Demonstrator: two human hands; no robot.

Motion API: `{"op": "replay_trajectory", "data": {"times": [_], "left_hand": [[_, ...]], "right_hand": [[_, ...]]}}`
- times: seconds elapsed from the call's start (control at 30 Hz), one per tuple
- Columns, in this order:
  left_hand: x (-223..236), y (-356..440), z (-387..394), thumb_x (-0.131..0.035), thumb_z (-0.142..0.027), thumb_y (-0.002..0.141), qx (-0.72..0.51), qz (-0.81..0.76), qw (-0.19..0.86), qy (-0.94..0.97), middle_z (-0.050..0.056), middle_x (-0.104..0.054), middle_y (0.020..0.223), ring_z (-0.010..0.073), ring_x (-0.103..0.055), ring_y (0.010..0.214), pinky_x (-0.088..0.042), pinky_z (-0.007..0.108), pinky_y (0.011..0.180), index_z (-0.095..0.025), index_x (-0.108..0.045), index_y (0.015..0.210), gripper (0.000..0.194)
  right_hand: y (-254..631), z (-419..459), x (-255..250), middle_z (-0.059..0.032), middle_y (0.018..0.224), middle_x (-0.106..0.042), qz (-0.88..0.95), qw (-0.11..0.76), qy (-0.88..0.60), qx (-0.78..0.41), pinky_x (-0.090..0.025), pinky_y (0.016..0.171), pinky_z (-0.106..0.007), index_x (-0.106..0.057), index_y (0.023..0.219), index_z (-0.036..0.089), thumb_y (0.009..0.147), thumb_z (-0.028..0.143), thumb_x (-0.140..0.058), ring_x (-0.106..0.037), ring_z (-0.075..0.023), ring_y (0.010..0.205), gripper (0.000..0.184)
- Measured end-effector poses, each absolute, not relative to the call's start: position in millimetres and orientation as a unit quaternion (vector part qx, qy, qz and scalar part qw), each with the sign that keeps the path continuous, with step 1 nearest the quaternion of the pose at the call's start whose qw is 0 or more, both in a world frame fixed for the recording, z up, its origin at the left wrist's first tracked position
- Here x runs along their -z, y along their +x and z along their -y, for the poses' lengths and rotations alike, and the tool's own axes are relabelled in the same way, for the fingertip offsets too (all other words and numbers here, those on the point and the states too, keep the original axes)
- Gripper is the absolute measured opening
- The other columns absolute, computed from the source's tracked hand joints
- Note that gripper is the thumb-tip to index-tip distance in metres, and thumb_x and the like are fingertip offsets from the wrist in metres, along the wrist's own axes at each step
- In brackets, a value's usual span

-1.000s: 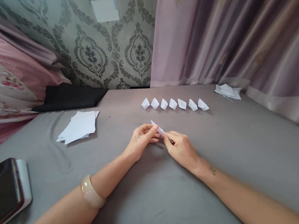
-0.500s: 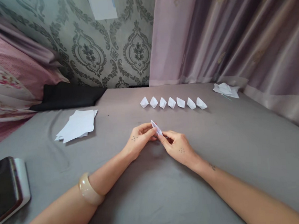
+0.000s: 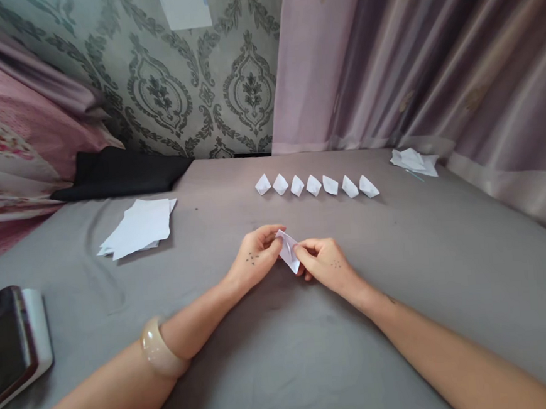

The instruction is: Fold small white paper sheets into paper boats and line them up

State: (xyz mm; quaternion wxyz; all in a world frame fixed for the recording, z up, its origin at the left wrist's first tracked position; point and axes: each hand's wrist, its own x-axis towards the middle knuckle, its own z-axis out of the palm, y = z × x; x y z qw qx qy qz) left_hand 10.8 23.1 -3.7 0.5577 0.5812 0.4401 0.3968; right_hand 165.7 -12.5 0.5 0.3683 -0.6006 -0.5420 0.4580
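Observation:
A small folded white paper boat (image 3: 289,252) is pinched between my two hands, just above the grey cloth (image 3: 286,367). My left hand (image 3: 256,253) grips its left edge, thumb on the near face. On the opposite edge, my right hand (image 3: 322,260) presses with the thumb while its other fingers curl behind and are partly hidden. Beyond the hands stands a row of several folded white paper boats (image 3: 314,185), set side by side with small gaps.
A stack of white paper sheets (image 3: 140,227) lies to the left, with folded black cloth (image 3: 123,172) behind it. More white papers (image 3: 415,160) lie at the far right by the curtain (image 3: 366,65). A dark-screened device (image 3: 7,345) sits at the left edge.
The held paper boat has turned, showing a broader diamond-shaped face instead of a narrow edge. My right hand has shifted slightly, its fingers now lower behind the paper.

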Motion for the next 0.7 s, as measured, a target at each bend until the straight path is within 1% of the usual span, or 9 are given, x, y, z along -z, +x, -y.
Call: {"op": "replay_trajectory", "data": {"times": [0.1, 0.17, 0.3, 0.4, 0.47, 0.57, 0.7], "left_hand": [[10.5, 10.9, -24.0, -0.057, -0.03, 0.08, -0.398, -0.438, 0.537, 0.601, 0.005, -0.069, 0.077, 0.0147, -0.063, 0.067, -0.047, 0.024, 0.062, -0.015, -0.064, 0.09, 0.02], [12.1, 10.6, -23.9, -0.057, -0.034, 0.081, -0.391, -0.437, 0.533, 0.61, 0.005, -0.067, 0.074, 0.0142, -0.061, 0.064, -0.047, 0.023, 0.059, -0.015, -0.064, 0.085, 0.021], [7.8, 10.6, -21.7, -0.055, -0.04, 0.083, -0.368, -0.448, 0.531, 0.618, 0.005, -0.066, 0.068, 0.0137, -0.059, 0.06, -0.046, 0.023, 0.055, -0.013, -0.064, 0.082, 0.028], [5.0, 10.5, -20.6, -0.053, -0.04, 0.084, -0.354, -0.444, 0.528, 0.631, 0.005, -0.066, 0.069, 0.0132, -0.058, 0.059, -0.046, 0.022, 0.054, -0.013, -0.065, 0.084, 0.029], [5.5, 10.3, -20.5, -0.053, -0.039, 0.084, -0.348, -0.44, 0.522, 0.642, 0.004, -0.066, 0.069, 0.0126, -0.058, 0.059, -0.046, 0.022, 0.054, -0.013, -0.066, 0.085, 0.03], [8.7, 10.3, -20.4, -0.052, -0.039, 0.084, -0.341, -0.436, 0.515, 0.655, 0.002, -0.064, 0.066, 0.0113, -0.056, 0.057, -0.043, 0.02, 0.052, -0.013, -0.066, 0.083, 0.03], [13.7, 10.8, -19.7, -0.05, -0.036, 0.086, -0.322, -0.425, 0.514, 0.672, 0.001, -0.061, 0.062, 0.0101, -0.053, 0.054, -0.04, 0.019, 0.049, -0.013, -0.064, 0.079, 0.028]], "right_hand": [[163.8, 12.1, -0.9, -0.0015, 0.052, -0.064, 0.535, 0.366, -0.614, -0.451, -0.046, 0.044, -0.023, -0.069, 0.07, 0.018, 0.078, 0.031, -0.058, -0.056, -0.0125, 0.044, 0.019], [163.5, 11.7, -1.3, -0.0014, 0.051, -0.063, 0.534, 0.359, -0.613, -0.459, -0.047, 0.044, -0.023, -0.067, 0.068, 0.018, 0.078, 0.03, -0.057, -0.057, -0.0124, 0.045, 0.018], [164.3, 11.4, -2.8, -0.0008, 0.05, -0.06, 0.532, 0.344, -0.604, -0.483, -0.044, 0.042, -0.02, -0.063, 0.064, 0.017, 0.078, 0.028, -0.055, -0.055, -0.0106, 0.044, 0.019], [164.3, 11.5, -2.6, -0.0005, 0.049, -0.058, 0.534, 0.341, -0.614, -0.47, -0.042, 0.04, -0.02, -0.062, 0.064, 0.017, 0.081, 0.033, -0.053, -0.054, -0.0103, 0.042, 0.024], [164.0, 11.7, -1.5, -0.0004, 0.052, -0.06, 0.538, 0.353, -0.623, -0.445, -0.043, 0.041, -0.02, -0.062, 0.068, 0.017, 0.081, 0.037, -0.053, -0.055, -0.0108, 0.043, 0.025], [163.6, 11.9, 0.4, -0.0008, 0.062, -0.065, 0.554, 0.386, -0.626, -0.389, -0.046, 0.046, -0.022, -0.062, 0.076, 0.018, 0.079, 0.039, -0.057, -0.058, -0.0116, 0.048, 0.022], [162.3, 12.3, 1.1, -0.0017, 0.076, -0.067, 0.579, 0.438, -0.604, -0.329, -0.048, 0.054, -0.023, -0.064, 0.087, 0.018, 0.079, 0.035, -0.059, -0.061, -0.0118, 0.056, 0.019]]}}
